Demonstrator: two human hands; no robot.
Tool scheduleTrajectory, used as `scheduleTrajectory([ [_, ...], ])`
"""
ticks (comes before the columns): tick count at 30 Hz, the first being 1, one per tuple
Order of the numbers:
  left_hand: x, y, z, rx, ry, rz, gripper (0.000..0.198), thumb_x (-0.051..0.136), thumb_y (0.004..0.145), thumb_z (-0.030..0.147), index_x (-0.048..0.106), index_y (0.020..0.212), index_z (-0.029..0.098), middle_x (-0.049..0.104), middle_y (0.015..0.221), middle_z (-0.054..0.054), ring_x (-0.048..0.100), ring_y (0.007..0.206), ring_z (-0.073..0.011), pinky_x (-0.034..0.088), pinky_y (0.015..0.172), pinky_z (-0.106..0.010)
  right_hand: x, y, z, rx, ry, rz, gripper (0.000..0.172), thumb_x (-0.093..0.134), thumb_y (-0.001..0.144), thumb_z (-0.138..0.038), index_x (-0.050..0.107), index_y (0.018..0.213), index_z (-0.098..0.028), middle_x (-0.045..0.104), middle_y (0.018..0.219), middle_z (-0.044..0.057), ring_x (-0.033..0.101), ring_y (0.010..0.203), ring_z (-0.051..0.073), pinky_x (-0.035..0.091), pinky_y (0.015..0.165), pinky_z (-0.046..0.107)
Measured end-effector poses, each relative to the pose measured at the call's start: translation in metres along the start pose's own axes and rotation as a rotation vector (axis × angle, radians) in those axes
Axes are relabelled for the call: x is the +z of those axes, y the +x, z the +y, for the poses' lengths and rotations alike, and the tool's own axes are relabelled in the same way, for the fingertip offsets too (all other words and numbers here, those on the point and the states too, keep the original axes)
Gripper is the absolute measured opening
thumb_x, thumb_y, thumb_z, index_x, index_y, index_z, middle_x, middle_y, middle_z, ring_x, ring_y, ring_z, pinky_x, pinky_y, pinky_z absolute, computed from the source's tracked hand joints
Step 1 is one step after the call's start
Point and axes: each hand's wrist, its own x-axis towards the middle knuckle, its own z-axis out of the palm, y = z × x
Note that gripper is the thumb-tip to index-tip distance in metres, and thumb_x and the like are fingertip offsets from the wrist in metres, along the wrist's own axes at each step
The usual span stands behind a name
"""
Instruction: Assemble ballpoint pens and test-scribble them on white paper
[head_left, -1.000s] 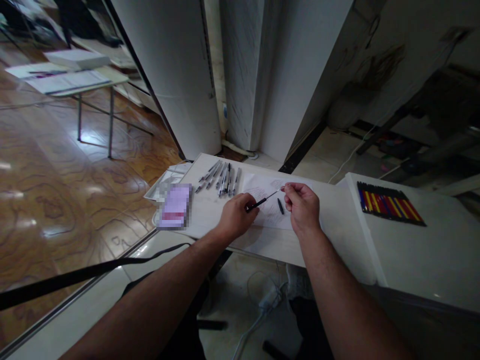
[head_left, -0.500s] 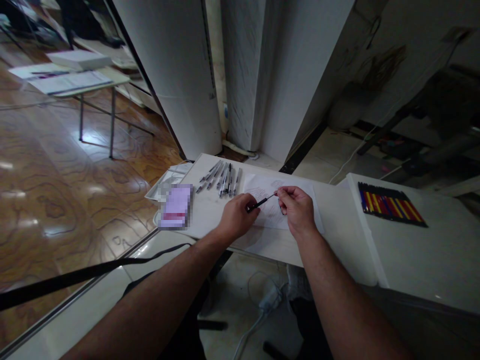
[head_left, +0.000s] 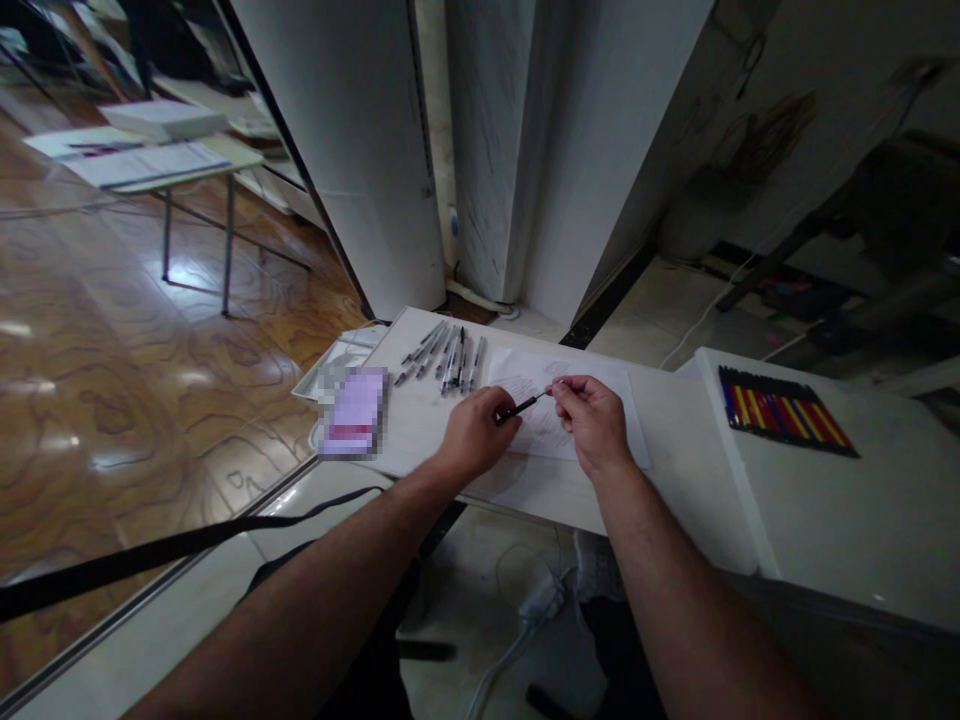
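My left hand is closed around a black pen barrel, which points up to the right over the paper. A thin, pale pen refill sticks out of the barrel's far end. My right hand pinches the outer end of that refill between thumb and fingertips. Both hands are just above a white sheet of paper covered with scribbled lines. Beyond my left hand, several clear pens with dark parts lie in a loose group on the white table.
A pixelated purple item is at the table's left edge. On the white surface to the right lies a pack of coloured pens. A white column stands behind the table. Below is a power strip with a cable.
My hands have come slightly closer together, and less of the refill shows between the barrel and my right fingertips. The loose pens lie as before.
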Motion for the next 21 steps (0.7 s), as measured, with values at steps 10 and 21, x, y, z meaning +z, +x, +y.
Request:
scheduleTrajectory([
  [10,0.0004,-0.0006,-0.0003,0.006,0.020,0.004,0.010,0.067,0.072,0.018,0.058,0.076,0.019,0.062,0.074,-0.001,0.055,0.068,-0.0148,0.040,0.061,-0.026,-0.0001,-0.0014,0.0005,-0.009,0.019,-0.052,0.024,0.073,0.068,-0.034,0.063,0.082,-0.017,0.069,0.074,0.003,0.046,0.050,0.007,0.028,0.039,0.019],
  [21,0.0010,-0.0006,-0.0006,0.000,0.018,-0.001,0.009,0.067,0.072,0.019,0.059,0.076,0.018,0.060,0.072,0.000,0.053,0.066,-0.0138,0.038,0.061,-0.025,-0.0003,-0.0011,-0.0001,-0.017,0.037,-0.075,0.025,0.073,0.068,-0.034,0.064,0.084,-0.016,0.070,0.077,0.004,0.046,0.050,0.007,0.028,0.039,0.018],
])
